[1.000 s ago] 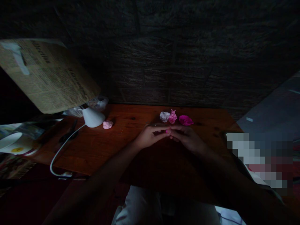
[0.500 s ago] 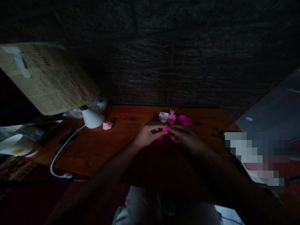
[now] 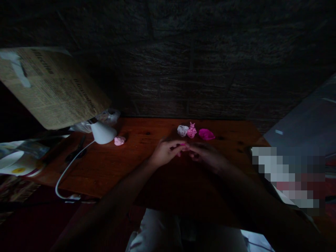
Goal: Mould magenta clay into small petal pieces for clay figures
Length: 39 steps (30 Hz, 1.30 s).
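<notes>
My left hand (image 3: 166, 152) and my right hand (image 3: 207, 154) meet above the middle of the wooden table. Their fingertips are closed around a small bright pink piece (image 3: 183, 144) that looks like modelling clay; most of it is covered by the fingers. Just beyond my hands sits a small pink figure (image 3: 191, 131) with two points on top. A whitish rounded piece (image 3: 182, 131) stands against its left side. To its right lies a flat magenta piece (image 3: 206, 134), oval with a tip. Farther left rests a pale pink lump (image 3: 120, 140).
A white lamp base (image 3: 103, 133) with a newsprint shade (image 3: 63, 87) stands at the left, its white cord (image 3: 64, 171) hanging over the front edge. Dark scissors (image 3: 77, 152) lie beside it. A white cup (image 3: 15, 164) is at far left. A stone wall (image 3: 168, 70) backs the wooden table (image 3: 126, 175).
My fingers have closed in further over the bright pink piece, so less of it shows. The view has shifted very slightly; the things on the table are where they were.
</notes>
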Tool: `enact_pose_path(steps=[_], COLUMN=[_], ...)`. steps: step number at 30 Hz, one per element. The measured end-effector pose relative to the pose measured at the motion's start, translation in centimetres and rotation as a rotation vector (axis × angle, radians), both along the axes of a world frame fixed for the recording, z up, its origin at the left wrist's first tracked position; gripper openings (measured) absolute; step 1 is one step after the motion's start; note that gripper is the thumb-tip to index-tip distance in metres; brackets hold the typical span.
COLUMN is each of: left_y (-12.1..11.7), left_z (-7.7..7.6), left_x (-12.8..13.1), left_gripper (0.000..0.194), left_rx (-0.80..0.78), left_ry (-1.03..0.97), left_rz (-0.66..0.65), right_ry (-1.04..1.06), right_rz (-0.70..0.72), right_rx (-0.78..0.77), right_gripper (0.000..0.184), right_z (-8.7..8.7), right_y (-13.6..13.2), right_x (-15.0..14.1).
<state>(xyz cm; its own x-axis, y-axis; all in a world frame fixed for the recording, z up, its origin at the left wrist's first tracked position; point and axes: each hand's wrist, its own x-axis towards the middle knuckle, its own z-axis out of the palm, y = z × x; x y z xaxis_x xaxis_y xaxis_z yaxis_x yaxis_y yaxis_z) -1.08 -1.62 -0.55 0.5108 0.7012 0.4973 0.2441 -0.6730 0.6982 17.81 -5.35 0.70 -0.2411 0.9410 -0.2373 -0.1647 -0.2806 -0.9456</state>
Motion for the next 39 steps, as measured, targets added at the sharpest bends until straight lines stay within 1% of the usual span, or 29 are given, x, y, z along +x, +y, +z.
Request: enact_pose_path(steps=[4,8,11,14,17,23,27,33,36,39], left_y=[0.00,0.18,0.22,0.09,-0.03,-0.03,-0.15,-0.34,-0.24,-0.10], left_z=[0.09,0.00,-0.09,-0.10,-0.11,-0.18,0.03,0.27,0.09,-0.06], left_x=[0.00,0.03,-0.04,-0.12,-0.12,0.01,-0.03,-0.15,-0.08,0.04], left_gripper=[0.033,0.036,0.031,0.027,0.027,0.031,0.033,0.028,0.027,0.030], left_rx=[-0.038,0.027,0.077,0.087,0.058,-0.048,-0.045,0.000,-0.047,-0.120], left_ry=[0.017,0.073,0.105,0.108,0.072,0.001,0.016,0.026,0.005,-0.024], left_rz=[-0.041,-0.012,0.029,0.039,0.022,-0.066,-0.061,-0.041,-0.069,-0.069], right_ry=[-0.071,-0.151,-0.170,-0.170,-0.152,-0.097,-0.042,-0.018,-0.015,-0.002], right_rz=[0.020,0.015,0.004,-0.008,-0.024,-0.048,-0.027,0.020,0.008,-0.014], right_rx=[0.062,0.133,0.143,0.146,0.123,0.048,0.018,-0.019,-0.034,-0.038], right_gripper=[0.033,0.031,0.034,0.036,0.039,0.044,0.043,0.046,0.046,0.044], right_z=[-0.03,-0.15,-0.14,0.01,0.15,0.16,0.14,0.17,0.17,0.23], right_y=[-0.03,0.10,0.11,0.02,-0.05,-0.03,0.05,0.04,0.03,0.05], right_x=[0.31,0.63,0.59,0.43,0.30,0.24,0.24,0.34,0.44,0.43])
